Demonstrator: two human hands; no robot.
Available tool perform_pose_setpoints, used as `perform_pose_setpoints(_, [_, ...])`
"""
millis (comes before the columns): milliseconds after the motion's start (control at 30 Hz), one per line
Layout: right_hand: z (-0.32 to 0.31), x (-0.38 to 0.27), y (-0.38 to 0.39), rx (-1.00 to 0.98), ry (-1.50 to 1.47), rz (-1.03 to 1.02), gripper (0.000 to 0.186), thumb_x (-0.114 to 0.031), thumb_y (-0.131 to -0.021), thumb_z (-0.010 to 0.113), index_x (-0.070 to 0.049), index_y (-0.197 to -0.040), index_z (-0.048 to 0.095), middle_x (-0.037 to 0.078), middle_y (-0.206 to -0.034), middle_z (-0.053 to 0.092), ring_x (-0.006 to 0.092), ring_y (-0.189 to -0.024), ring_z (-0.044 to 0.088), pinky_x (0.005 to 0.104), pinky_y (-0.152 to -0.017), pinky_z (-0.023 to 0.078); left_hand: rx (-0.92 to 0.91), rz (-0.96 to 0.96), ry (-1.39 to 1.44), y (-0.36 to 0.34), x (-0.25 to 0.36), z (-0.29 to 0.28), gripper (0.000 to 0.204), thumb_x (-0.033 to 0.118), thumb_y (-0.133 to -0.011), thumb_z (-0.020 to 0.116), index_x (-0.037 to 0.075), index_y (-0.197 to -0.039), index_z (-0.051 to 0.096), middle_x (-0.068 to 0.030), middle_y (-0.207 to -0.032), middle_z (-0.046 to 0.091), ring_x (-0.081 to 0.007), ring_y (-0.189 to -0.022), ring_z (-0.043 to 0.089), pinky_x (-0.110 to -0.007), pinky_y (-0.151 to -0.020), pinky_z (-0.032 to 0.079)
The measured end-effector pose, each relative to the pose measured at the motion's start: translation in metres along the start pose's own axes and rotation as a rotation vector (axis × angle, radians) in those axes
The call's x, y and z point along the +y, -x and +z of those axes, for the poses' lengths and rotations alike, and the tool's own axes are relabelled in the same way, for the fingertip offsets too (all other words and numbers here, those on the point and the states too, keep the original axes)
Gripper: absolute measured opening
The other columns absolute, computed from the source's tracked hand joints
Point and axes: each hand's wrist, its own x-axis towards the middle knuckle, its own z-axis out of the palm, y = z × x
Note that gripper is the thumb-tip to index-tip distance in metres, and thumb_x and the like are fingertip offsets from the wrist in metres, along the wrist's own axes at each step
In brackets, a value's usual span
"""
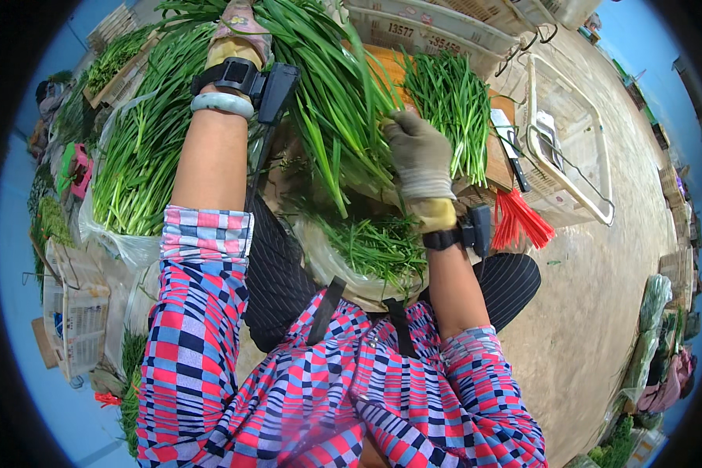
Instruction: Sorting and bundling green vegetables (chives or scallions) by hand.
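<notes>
A big bunch of long green garlic chives (327, 93) hangs across the middle, leaves drooping toward me. At the top, my left hand (240, 33), in a patterned pink and yellow glove, is closed round the bunch; its fingertips are partly hidden by leaves and the picture's edge. My right hand (420, 152), in a grey knit glove, has its fingers closed on leaves at the bunch's right side. Loose green leaves (374, 246) lie below in a clear plastic bag (325, 253) between my knees. Right of the bunch, more cut chives (448, 109) rest on a wooden board (498, 156).
A knife (509, 144) with a black handle lies on the board's right edge, above hanging red ties (520, 222). Farther right stands a white plastic crate (600, 175). Stacked crates (421, 35) are at the back. A large chive pile (140, 164) in plastic lies left.
</notes>
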Motion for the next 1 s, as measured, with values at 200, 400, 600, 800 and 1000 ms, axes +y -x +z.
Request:
perform_pose_setpoints(200, [-0.058,0.024,0.043,-0.307,0.214,0.278,0.022,-0.035,-0.082,0.061,-0.018,-0.094,0.068,0.009,-0.083,0.067,0.0257,-0.076,0.065,0.0319,-0.068,0.051,0.244,0.2,-0.133,0.0,-0.001,0.003,0.025,0.031,-0.088,0.049,0.007,-0.087,0.058,-0.0093,-0.076,0.061,-0.0237,-0.067,0.06,-0.039,-0.064,0.053])
perform_pose_setpoints(400, [-0.044,0.026,0.073,-0.497,0.444,0.176,0.04,-0.031,-0.077,0.066,-0.024,-0.115,0.057,0.009,-0.096,0.066,0.0278,-0.082,0.064,0.0371,-0.073,0.051,0.215,0.268,-0.243,-0.01,-0.002,-0.012,0.028,0.029,-0.092,0.043,0.006,-0.089,0.058,-0.0076,-0.08,0.061,-0.0206,-0.072,0.058,-0.035,-0.068,0.051])
perform_pose_setpoints(600, [0.002,-0.001,0.021,-0.149,0.228,-0.304,0.028,-0.021,-0.073,0.067,-0.018,-0.101,0.062,0.01,-0.085,0.065,0.0282,-0.076,0.062,0.0368,-0.065,0.049,0.216,0.09,-0.096,-0.013,-0.003,0.0,0.027,0.03,-0.092,0.043,0.007,-0.092,0.059,-0.0072,-0.082,0.061,-0.02,-0.073,0.057,-0.034,-0.071,0.05])
perform_pose_setpoints(800, [-0.044,0.015,0.036,-0.314,-1.023,0.38,0.01,-0.008,-0.08,0.064,-0.003,-0.088,0.065,0.006,-0.086,0.066,0.0166,-0.077,0.062,0.0266,-0.066,0.048,0.144,-0.052,0.015,-0.018,0.005,-0.014,0.031,0.034,-0.09,0.045,0.006,-0.09,0.058,-0.0067,-0.081,0.062,-0.0214,-0.072,0.058,-0.034,-0.069,0.05])
perform_pose_setpoints(1000, [-0.047,0.016,0.061,-0.44,0.437,0.036,0.032,-0.026,-0.077,0.067,-0.013,-0.105,0.062,0.014,-0.089,0.066,0.0273,-0.084,0.064,0.0347,-0.075,0.05,0.104,0.094,-0.106,-0.032,-0.002,-0.029,0.027,0.029,-0.092,0.042,0.008,-0.084,0.057,-0.0066,-0.076,0.061,-0.0216,-0.066,0.055,-0.034,-0.065,0.049])
